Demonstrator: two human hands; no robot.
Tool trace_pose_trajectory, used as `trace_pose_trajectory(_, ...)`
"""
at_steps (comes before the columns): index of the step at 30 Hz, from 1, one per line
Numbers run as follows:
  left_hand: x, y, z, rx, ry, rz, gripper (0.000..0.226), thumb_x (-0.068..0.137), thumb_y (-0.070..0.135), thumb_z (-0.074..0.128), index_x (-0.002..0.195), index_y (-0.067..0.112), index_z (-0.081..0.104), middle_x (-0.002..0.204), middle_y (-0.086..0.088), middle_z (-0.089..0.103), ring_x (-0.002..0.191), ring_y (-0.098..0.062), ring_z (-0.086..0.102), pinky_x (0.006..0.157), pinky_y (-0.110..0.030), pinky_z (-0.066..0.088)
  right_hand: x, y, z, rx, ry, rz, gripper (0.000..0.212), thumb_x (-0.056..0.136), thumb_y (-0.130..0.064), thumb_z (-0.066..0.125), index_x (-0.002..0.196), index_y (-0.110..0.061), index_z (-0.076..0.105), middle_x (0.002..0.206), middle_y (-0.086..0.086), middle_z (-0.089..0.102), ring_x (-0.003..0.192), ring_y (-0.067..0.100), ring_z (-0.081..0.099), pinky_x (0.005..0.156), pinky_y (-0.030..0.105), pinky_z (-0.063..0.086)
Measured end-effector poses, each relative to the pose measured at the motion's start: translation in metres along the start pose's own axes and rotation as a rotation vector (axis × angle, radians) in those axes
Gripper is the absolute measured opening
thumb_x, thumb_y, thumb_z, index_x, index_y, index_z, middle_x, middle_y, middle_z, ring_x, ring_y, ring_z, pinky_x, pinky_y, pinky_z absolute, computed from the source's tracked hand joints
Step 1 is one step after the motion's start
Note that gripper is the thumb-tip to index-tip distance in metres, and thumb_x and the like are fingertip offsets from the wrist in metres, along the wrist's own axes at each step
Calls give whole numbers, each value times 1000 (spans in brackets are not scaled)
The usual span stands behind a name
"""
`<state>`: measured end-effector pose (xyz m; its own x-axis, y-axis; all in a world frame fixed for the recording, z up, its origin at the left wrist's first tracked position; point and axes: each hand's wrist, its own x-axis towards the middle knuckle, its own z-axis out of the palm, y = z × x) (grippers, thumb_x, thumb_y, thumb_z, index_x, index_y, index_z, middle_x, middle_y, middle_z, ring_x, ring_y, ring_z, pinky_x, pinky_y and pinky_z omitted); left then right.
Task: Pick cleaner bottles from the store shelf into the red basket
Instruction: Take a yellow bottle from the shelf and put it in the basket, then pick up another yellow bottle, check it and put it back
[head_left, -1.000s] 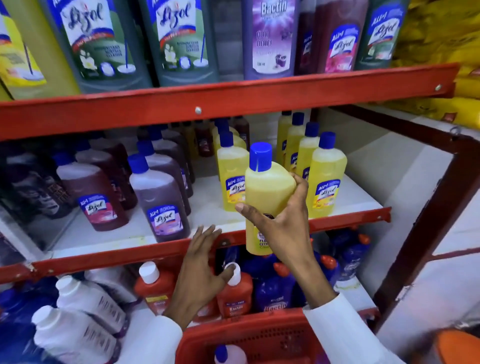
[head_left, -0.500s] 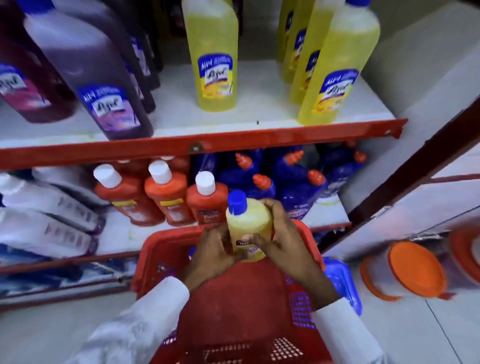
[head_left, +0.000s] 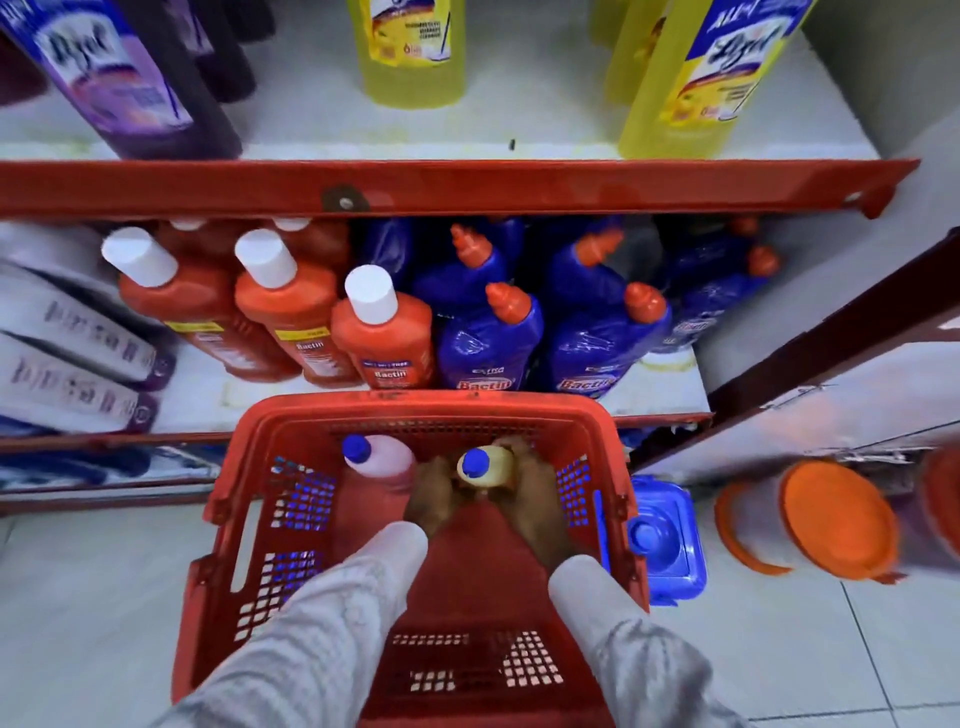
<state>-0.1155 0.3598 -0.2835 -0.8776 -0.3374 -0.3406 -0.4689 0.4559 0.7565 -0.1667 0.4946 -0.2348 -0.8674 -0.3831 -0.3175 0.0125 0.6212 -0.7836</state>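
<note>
The red basket (head_left: 244, 525) stands on the floor below me, against the lowest shelf. Both my hands reach down inside it around a yellow cleaner bottle (head_left: 493, 465) with a blue cap, held upright near the basket's far wall. My left hand (head_left: 431, 499) grips its left side and my right hand (head_left: 535, 493) its right side. A pink cleaner bottle (head_left: 384, 462) with a blue cap stands in the basket just left of it. On the shelf above stand more yellow bottles (head_left: 691, 78) and purple bottles (head_left: 135, 88).
The lower shelf carries orange bottles with white caps (head_left: 384, 332), blue bottles with orange nozzles (head_left: 488, 338) and white bottles lying at the left (head_left: 67, 332). A blue container (head_left: 665, 540) and orange-lidded tubs (head_left: 831, 519) sit on the tiled floor to the right.
The yellow bottle went from the shelf down over the basket rim and now sits low inside the basket, both hands around it. My view has tilted further down.
</note>
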Motion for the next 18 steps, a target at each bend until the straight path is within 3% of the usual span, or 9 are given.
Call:
trace_pose_trajectory(2, -1, 1, -2, -22, 5, -29, 33, 68, 1, 83, 96, 17, 76, 92, 7, 76, 85, -4, 65, 69, -18, 45, 2, -1, 3, -45, -13, -4, 48, 74, 9, 69, 120, -5, 65, 115, 15, 75, 109, 28, 69, 94, 25, 51)
trace_pose_trajectory(4, -3, 0, -6, -49, 25, -44, 36, 73, -5, 78, 88, 27, 74, 80, 27, 73, 76, 11, 64, 67, -9, 47, 4, 0, 5, -59, -16, 14, 45, 79, 9, 65, 122, -4, 66, 119, 16, 73, 113, 29, 68, 89, 13, 48)
trace_pose_trajectory(5, -4, 2, -10, -47, 24, -44, 37, 76, -7, 75, 88, 28, 72, 78, 28, 74, 75, 12, 64, 67, -9, 48, 6, 1, 5, -89, -17, -1, 43, 82, 9, 63, 123, -2, 65, 121, 18, 72, 115, 31, 67, 86, 9, 46)
trace_pose_trajectory(8, -16, 24, -31, 36, 26, -43, 34, 79, -2, 74, 110, 13, 69, 101, -5, 76, 92, -18, 68, 82, -30, 52, 6, -6, -1, -121, -29, -23, 37, 92, 7, 55, 129, 2, 62, 129, 24, 67, 121, 37, 63, 74, -3, 42)
trace_pose_trajectory(9, -20, 31, -40, 62, 32, -19, 37, 79, -2, 73, 114, 9, 67, 107, -13, 74, 99, -26, 67, 87, -34, 52, 5, -13, -6, -42, -11, -24, 38, 90, 6, 59, 127, -1, 64, 126, 20, 69, 118, 33, 65, 81, -1, 44)
trace_pose_trajectory(11, -30, 52, -63, 105, 58, 76, 43, 79, -8, 68, 119, 8, 66, 113, -15, 72, 105, -31, 67, 92, -36, 52, 1, -33, -22, 64, 28, -104, 39, 84, 6, 66, 120, -9, 68, 117, 11, 75, 109, 23, 71, 99, 24, 53)
trace_pose_trajectory(12, -36, 65, -76, 139, 90, 150, 46, 78, -9, 65, 119, 11, 66, 114, -14, 72, 106, -30, 66, 93, -37, 53, -1, -42, -34, 67, 55, -169, 38, 83, 4, 65, 117, -14, 69, 112, 7, 77, 104, 19, 72, 99, 35, 56)
trace_pose_trajectory(15, -47, 111, -113, 317, 241, 462, 38, 80, 5, 64, 115, 21, 66, 111, -6, 72, 103, -24, 64, 92, -36, 51, -4, -80, -75, 50, 270, -387, 31, 82, -11, 60, 107, -29, 68, 102, -7, 75, 95, 12, 71, 89, 36, 57)
trace_pose_trajectory(18, -43, 166, -139, 466, 496, 760, 26, 87, 17, 64, 113, 22, 65, 112, -1, 71, 102, -25, 61, 89, -42, 49, -2, -130, -119, 34, 675, -672, 24, 83, -11, 65, 100, -27, 67, 102, -10, 71, 98, 15, 61, 94, 23, 46)
